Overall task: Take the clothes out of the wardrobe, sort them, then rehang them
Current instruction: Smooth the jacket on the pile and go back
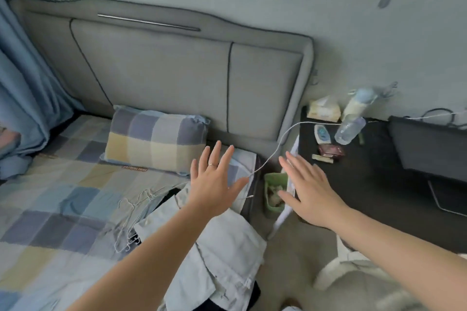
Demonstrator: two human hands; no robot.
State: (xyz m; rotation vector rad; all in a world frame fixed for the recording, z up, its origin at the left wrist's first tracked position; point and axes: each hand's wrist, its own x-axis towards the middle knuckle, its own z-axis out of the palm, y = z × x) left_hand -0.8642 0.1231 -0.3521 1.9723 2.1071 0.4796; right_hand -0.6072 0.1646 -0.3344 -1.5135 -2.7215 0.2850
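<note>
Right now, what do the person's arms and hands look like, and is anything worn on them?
Both arms are bare as far as the picture shows: the left arm and right arm have no sleeves, watch or bracelet. The left hand wears one thin metallic ring on one of its fingers. The right hand shows no ring or glove.
</note>
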